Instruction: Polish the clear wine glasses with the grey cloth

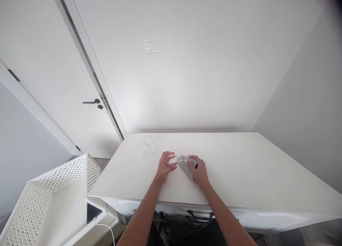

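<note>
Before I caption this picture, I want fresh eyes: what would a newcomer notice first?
Probably the middle of the white cabinet top, where the left hand grips a clear glass and the right hand holds a gray cloth at its right end. Then come the glasses grouped at back left, and the black door handle at left.

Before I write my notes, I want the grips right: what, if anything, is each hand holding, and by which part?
The left hand holds a glass by its bowl. The right hand holds a grey cloth at the glass's stem end.
</note>
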`<action>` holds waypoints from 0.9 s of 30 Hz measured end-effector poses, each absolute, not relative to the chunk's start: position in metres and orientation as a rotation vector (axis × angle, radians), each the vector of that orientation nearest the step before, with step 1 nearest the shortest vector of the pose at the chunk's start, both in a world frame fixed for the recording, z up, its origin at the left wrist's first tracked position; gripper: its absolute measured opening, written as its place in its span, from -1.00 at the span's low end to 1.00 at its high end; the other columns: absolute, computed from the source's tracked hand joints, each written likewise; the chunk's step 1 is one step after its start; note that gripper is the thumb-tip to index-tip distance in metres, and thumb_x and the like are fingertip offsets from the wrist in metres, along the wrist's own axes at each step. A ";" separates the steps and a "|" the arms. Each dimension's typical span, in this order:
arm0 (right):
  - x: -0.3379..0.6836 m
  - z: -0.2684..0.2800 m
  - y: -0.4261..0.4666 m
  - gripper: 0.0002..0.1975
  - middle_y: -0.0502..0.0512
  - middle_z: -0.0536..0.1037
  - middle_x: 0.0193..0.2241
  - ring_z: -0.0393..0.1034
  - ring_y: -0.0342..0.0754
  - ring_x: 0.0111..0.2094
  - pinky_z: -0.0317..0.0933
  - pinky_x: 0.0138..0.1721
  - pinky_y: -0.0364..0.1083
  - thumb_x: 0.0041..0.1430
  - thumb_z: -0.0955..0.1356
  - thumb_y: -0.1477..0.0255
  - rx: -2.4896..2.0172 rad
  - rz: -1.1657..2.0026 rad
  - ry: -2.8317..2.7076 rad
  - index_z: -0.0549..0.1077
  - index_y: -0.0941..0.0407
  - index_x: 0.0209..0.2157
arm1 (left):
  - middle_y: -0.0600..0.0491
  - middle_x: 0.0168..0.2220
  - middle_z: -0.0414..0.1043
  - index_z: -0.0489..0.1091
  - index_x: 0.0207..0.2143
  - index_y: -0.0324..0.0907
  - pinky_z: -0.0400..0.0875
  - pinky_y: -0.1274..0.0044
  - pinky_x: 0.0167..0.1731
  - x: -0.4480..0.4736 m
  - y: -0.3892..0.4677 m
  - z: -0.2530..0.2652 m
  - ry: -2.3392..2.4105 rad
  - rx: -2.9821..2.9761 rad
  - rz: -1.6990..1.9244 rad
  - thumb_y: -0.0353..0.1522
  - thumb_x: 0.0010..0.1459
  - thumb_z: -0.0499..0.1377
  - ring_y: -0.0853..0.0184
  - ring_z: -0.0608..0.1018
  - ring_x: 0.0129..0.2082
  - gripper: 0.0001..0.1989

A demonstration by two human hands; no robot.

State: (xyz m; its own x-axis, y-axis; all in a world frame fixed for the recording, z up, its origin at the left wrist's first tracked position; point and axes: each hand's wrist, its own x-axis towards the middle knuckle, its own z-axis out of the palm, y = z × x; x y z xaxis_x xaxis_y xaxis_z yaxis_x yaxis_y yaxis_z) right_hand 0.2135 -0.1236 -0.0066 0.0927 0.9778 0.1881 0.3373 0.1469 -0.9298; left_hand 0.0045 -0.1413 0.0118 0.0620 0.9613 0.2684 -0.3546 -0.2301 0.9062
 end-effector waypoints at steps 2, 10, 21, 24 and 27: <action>0.214 -0.007 -0.123 -0.55 -0.01 0.47 -0.46 0.22 -0.05 -0.49 0.22 -0.38 -0.06 0.15 0.39 0.07 -1.335 0.853 -1.444 0.51 0.04 -0.02 | -0.08 0.18 0.27 0.33 -0.01 0.00 0.48 0.11 0.08 0.004 -0.141 0.012 0.733 1.183 1.443 -0.26 -0.03 0.50 0.06 0.35 0.21 -0.42; 0.214 -0.004 -0.124 -0.51 0.03 0.51 -0.44 0.25 -0.03 -0.47 0.24 -0.37 -0.03 0.13 0.38 0.05 -1.333 0.836 -1.444 0.55 0.06 -0.01 | -0.07 0.18 0.26 0.33 -0.01 0.00 0.49 0.12 0.06 0.004 -0.140 0.010 0.734 1.179 1.441 -0.28 -0.06 0.51 0.06 0.35 0.20 -0.41; 0.213 0.000 -0.127 -0.47 0.11 0.58 -0.37 0.34 0.01 -0.44 0.30 -0.38 -0.01 0.09 0.40 0.02 -1.314 0.805 -1.403 0.56 0.06 -0.01 | -0.06 0.18 0.27 0.35 -0.03 0.01 0.48 0.08 0.07 0.004 -0.140 0.012 0.715 1.152 1.451 -0.28 -0.07 0.51 0.04 0.36 0.21 -0.42; 0.212 0.001 -0.126 -0.43 0.14 0.59 -0.29 0.38 0.04 -0.37 0.34 -0.34 0.00 0.10 0.39 0.06 -1.279 0.826 -1.402 0.51 0.06 0.07 | -0.06 0.19 0.29 0.35 -0.02 0.01 0.48 0.07 0.07 0.005 -0.140 0.012 0.721 1.147 1.455 -0.28 -0.06 0.51 0.05 0.37 0.21 -0.42; 0.213 0.000 -0.125 -0.43 0.17 0.59 -0.21 0.42 0.08 -0.29 0.37 -0.27 0.02 0.09 0.40 0.11 -1.281 0.825 -1.351 0.47 0.07 0.10 | -0.08 0.20 0.31 0.36 0.02 0.01 0.46 0.08 0.09 0.004 -0.139 0.010 0.751 1.138 1.480 -0.26 -0.03 0.50 0.03 0.39 0.22 -0.42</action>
